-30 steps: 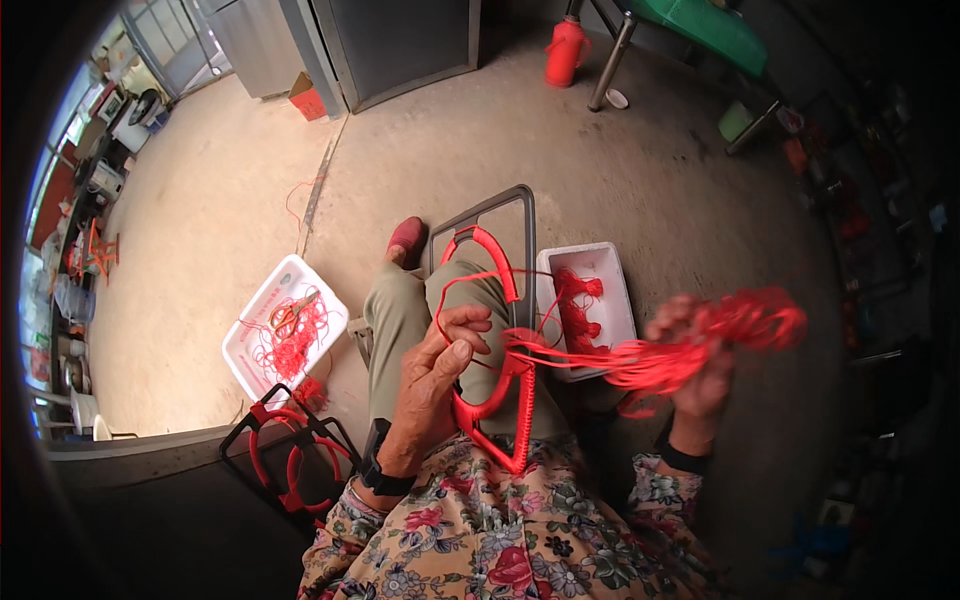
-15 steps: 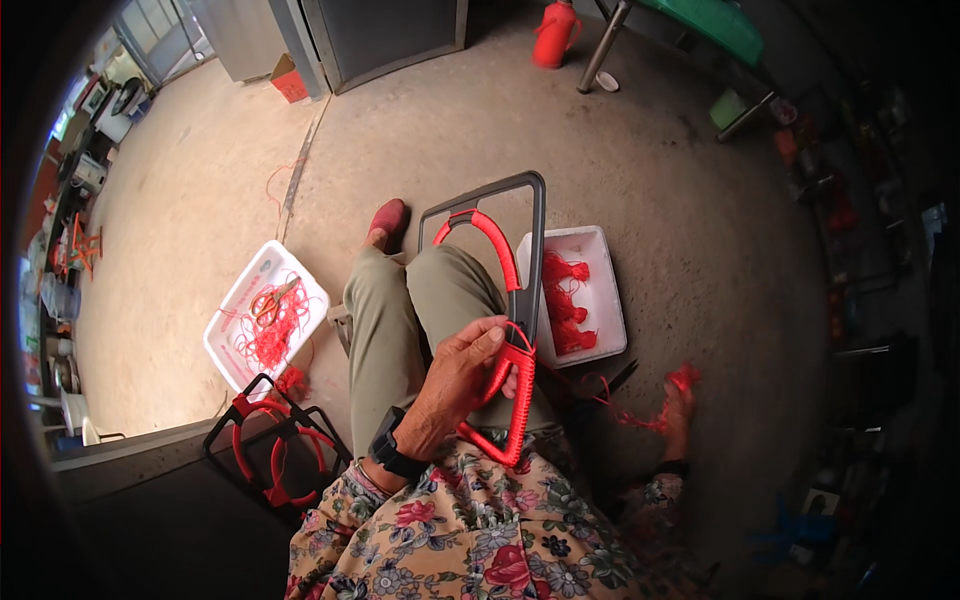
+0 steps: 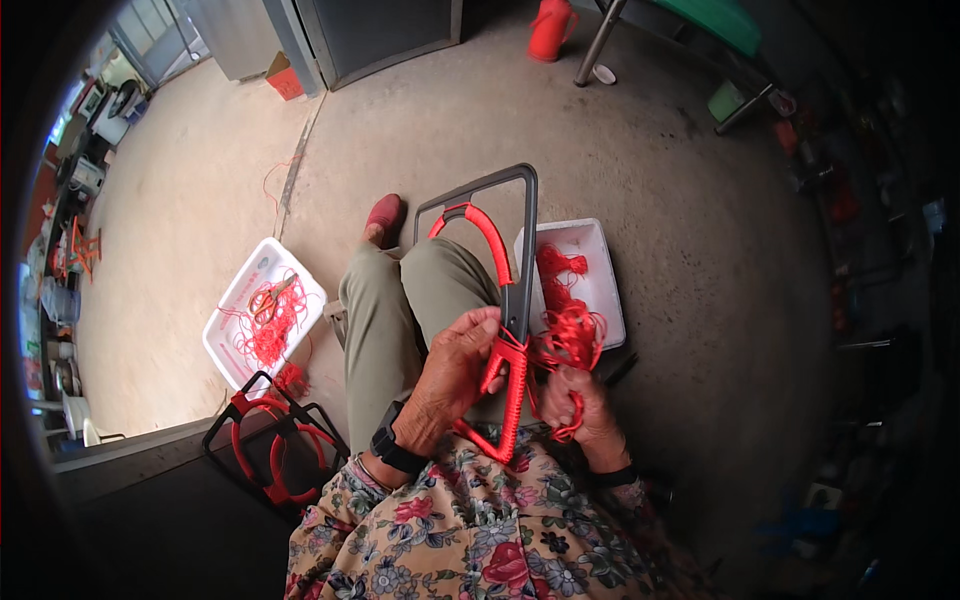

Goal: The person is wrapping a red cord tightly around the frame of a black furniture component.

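A black frame (image 3: 531, 225), partly wound with red cord, leans across my lap and right knee. My left hand (image 3: 455, 365) is closed on it, fingers pinching just above the tightly wrapped red corner (image 3: 514, 405). Right beside that corner, my right hand (image 3: 580, 402) grips a loose bundle of red cord (image 3: 570, 338). A strand appears to run between bundle and frame, though the hand hides part of it.
A white foam box (image 3: 612, 285) with red cord hanks stands beyond my right hand. Another white tray (image 3: 235, 290), at left, holds tangled cord and scissors (image 3: 272, 297). Similar red-and-black frames (image 3: 272, 440) rest lower left. A red thermos (image 3: 551, 30) stands far off.
My right hand has come in from far right to beside the frame, bringing the cord bundle. My left hand keeps its hold on the frame.
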`<state>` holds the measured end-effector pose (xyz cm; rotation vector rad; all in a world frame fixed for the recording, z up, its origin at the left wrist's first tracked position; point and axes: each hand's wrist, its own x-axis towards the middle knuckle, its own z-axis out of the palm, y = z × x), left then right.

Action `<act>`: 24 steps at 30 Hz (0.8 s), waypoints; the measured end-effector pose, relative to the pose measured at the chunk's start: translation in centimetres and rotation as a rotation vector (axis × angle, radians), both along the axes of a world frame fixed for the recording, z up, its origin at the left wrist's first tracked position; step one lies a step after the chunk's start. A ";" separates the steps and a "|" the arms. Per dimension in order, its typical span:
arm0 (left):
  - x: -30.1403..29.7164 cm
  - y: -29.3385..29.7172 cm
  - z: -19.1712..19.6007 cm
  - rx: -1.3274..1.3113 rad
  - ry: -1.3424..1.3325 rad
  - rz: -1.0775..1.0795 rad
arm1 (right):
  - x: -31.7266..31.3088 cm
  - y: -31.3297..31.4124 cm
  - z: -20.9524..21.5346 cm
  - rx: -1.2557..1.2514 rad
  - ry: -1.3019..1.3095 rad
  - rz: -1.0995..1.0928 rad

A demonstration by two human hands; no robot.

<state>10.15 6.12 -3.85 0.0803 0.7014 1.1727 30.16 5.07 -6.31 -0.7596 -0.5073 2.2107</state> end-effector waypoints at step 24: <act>-0.4 -0.7 -3.0 0.073 -0.140 -0.172 | 1.9 -0.8 0.1 -0.060 -0.775 -0.258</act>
